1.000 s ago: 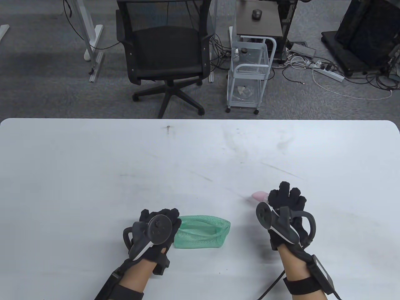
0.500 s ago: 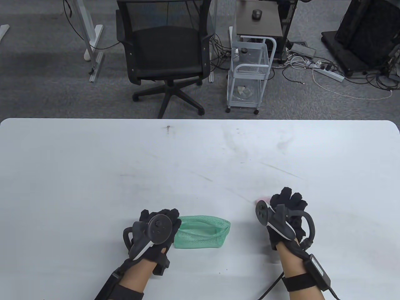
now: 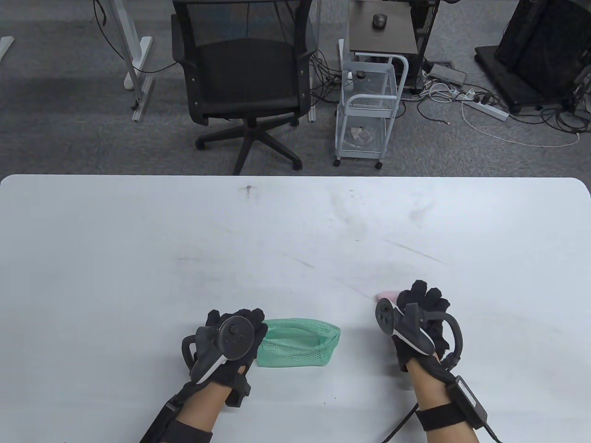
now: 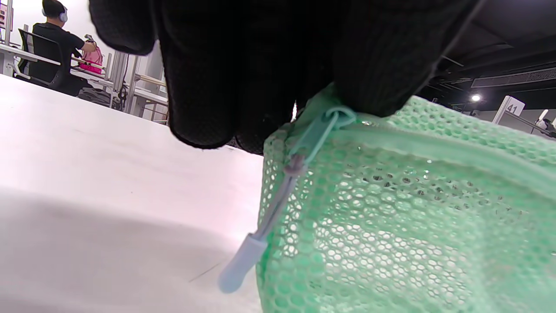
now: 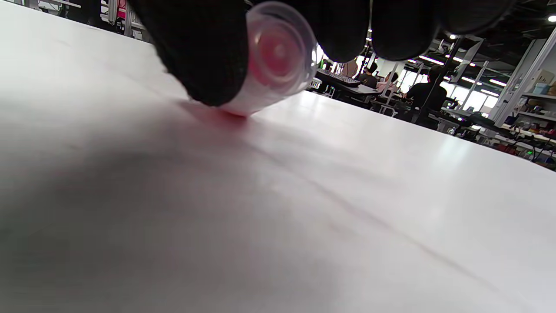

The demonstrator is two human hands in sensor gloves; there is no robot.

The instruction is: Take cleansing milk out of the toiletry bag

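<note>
The green mesh toiletry bag (image 3: pixel 298 342) lies open on the white table (image 3: pixel 138 258) near the front edge. My left hand (image 3: pixel 231 339) grips the bag's left end by the zipper; the left wrist view shows the fingers (image 4: pixel 243 74) on the bag's rim (image 4: pixel 391 208) with the zipper pull (image 4: pixel 278 204) hanging. My right hand (image 3: pixel 422 307) holds the pink cleansing milk bottle (image 3: pixel 386 294) to the right of the bag, low at the table. In the right wrist view the bottle (image 5: pixel 273 61) is tilted in the fingers (image 5: pixel 200 52), its lower edge touching the tabletop.
A black office chair (image 3: pixel 244 83) and a white wire cart (image 3: pixel 369 110) stand on the floor beyond the table's far edge. Cables and a power strip (image 3: pixel 485 108) lie at the far right.
My right hand has drawn back toward me and lowered the pink bottle to the table, so less of it shows in the table view. The left hand and the bag have not moved.
</note>
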